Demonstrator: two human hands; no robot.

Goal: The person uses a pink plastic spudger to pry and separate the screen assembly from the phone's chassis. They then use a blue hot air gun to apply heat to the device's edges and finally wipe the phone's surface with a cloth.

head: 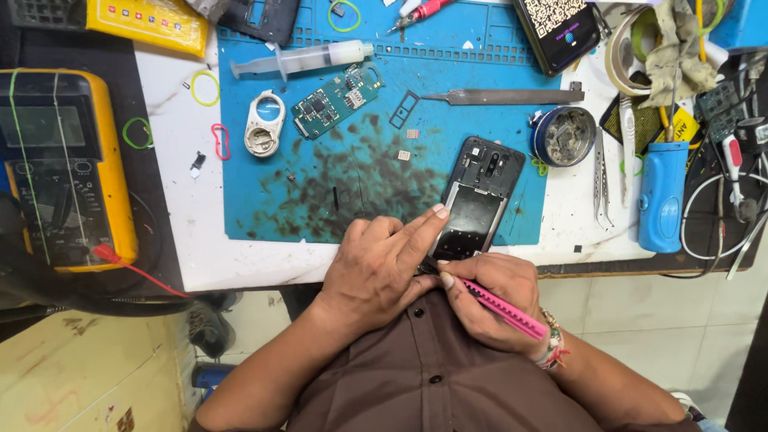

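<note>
Your left hand (376, 264) presses its forefinger on the opened black phone body (478, 200) at the blue mat's (256, 168) near edge; your right hand (488, 300) grips a pink screwdriver (504, 308) at its lower end. The round blue tin (564, 136) holds greyish residue.

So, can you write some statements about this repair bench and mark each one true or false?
1. The right hand holds a pink tool. True.
2. The left hand rests a finger on the opened phone. True.
3. The green circuit board lies inside the phone. False: it lies apart on the blue mat.
4. The syringe is in the left hand. False: it lies at the top of the mat.
5. A yellow multimeter sits beside the mat. True.
</note>
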